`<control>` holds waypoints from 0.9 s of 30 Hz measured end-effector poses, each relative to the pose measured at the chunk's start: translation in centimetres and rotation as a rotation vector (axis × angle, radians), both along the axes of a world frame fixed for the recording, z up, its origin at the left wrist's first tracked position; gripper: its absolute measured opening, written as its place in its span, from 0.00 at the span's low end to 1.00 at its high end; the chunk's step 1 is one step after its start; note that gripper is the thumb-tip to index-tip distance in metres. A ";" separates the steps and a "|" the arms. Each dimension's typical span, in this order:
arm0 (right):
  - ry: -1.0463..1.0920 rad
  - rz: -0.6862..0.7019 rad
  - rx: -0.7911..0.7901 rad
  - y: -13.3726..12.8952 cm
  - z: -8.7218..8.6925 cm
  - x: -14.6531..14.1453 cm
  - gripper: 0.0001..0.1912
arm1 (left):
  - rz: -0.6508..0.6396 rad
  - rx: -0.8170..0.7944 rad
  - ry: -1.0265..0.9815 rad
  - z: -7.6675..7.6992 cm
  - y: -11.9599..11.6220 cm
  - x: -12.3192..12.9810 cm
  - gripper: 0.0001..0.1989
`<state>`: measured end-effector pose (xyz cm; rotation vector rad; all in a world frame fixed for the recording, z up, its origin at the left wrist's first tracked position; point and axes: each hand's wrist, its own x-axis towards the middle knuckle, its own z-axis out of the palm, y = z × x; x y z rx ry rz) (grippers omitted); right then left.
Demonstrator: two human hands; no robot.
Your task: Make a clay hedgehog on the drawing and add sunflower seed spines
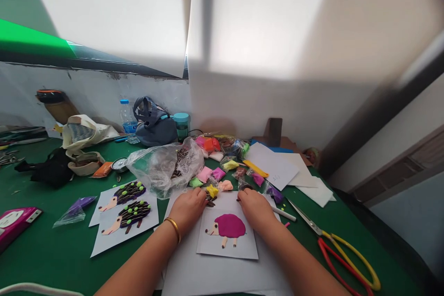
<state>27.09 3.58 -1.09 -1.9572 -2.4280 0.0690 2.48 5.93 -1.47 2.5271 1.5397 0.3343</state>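
Observation:
My left hand [189,208] rests at the top left of a white card [222,247] and pinches a small dark brown clay piece [210,200] at its fingertips. My right hand [255,208] lies at the card's top right, its fingertips on or near the upper edge. On the card is a clay hedgehog with a magenta body [230,225] and a pale face and legs. Both hands are just above the hedgehog without covering it. Yellow clay [212,190] lies just beyond my left fingers.
Two finished hedgehog cards [125,217] lie to the left on the green table mat [45,240]. A crumpled plastic bag [164,166] and several clay packets lie beyond my hands. Red-and-yellow-handled scissors [347,259] lie at the right, with paper sheets [270,164] behind.

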 end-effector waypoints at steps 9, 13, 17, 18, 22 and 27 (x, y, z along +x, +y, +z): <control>-0.053 0.010 0.005 -0.2 0.4 -0.1 0.10 | 0.122 -0.081 -0.371 0.7 0.7 -0.9 0.08; -0.059 0.002 0.008 -0.1 0.5 -0.4 0.10 | 0.161 -0.172 -0.619 1.6 0.2 -0.7 0.11; -0.053 -0.011 0.014 0.1 0.6 -0.7 0.08 | 0.143 -0.374 -0.903 2.5 -1.6 0.0 0.16; -0.048 -0.012 0.018 0.1 0.6 -0.7 0.08 | 0.125 -0.571 -1.201 2.7 -2.1 0.0 0.14; -0.013 -0.012 0.046 0.0 0.7 -0.4 0.07 | 0.146 -1.191 -2.009 3.0 -2.9 -0.3 0.11; 0.106 -0.033 0.106 -1.0 0.7 0.2 0.07 | 0.236 -1.470 -2.229 2.8 -2.5 -1.1 0.13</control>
